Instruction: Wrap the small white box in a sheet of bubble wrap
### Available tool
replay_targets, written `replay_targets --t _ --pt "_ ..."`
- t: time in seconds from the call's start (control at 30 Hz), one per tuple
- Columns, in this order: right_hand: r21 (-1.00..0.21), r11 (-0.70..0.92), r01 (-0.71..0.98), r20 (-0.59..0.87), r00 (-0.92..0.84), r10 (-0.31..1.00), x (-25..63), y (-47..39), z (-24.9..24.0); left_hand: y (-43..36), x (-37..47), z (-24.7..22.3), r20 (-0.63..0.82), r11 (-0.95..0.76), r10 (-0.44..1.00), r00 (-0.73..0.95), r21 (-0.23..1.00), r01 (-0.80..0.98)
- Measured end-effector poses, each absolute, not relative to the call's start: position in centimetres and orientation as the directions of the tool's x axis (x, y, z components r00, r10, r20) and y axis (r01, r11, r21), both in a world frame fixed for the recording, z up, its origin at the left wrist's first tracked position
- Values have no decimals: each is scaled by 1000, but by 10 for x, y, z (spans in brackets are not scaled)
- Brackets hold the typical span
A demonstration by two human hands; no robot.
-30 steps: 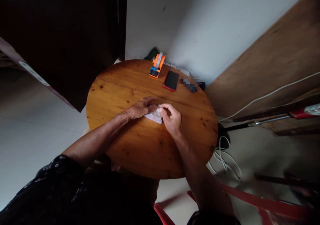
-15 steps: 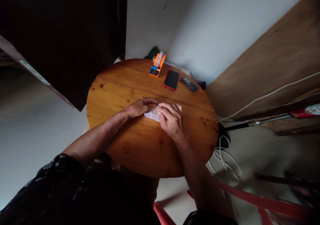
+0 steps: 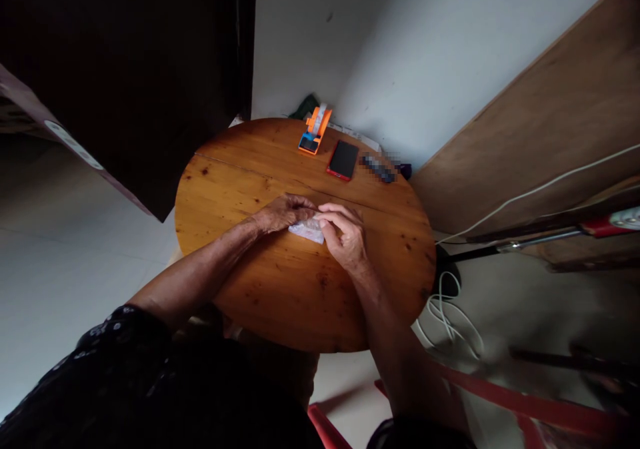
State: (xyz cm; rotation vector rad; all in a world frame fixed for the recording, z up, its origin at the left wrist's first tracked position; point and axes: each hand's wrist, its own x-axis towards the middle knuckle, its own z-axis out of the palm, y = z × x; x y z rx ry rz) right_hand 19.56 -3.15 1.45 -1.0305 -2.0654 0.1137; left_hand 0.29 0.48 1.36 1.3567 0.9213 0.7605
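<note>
A small whitish packet (image 3: 307, 230), which looks like crinkled clear plastic with faint print, lies on the round wooden table (image 3: 295, 296) between my two hands. My left hand (image 3: 285, 213) grips its left and far side, fingers curled over it. From the right, my right hand (image 3: 345, 234) pinches the packet's upper right part with thumb and bent fingers. Both hands' fingertips nearly meet over the packet and hide its far edge. Whatever is inside the packet cannot be made out.
Toward the back of the table stand an orange tape dispenser (image 3: 315, 129), a phone with a red edge (image 3: 343, 160) and a blurred dark object (image 3: 379, 168). A white wall rises behind. White cable (image 3: 445, 309) lies on the floor at right, near a red chair (image 3: 525, 396).
My right hand has shifted slightly, its fingers drawn closer together, and more of the packet's near right corner shows. My left hand keeps its place.
</note>
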Motion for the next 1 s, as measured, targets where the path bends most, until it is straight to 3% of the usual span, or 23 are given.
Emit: replay_targets --t 0.23,0.33,0.73,1.0 --pt "-658 568 494 589 -133 797 202 -28 17 5 5 11 -125 132 890 437 991 15" --pt "-705 544 455 568 -98 817 206 -24 16 4 6 10 -110 134 895 432 991 -26" --pt "-716 550 430 547 -143 825 204 -28 19 8 3 10 -119 154 952 281 982 -106" --pt "-647 594 478 496 -327 804 204 -26 20 9 0 5 -88 128 911 403 989 -73"
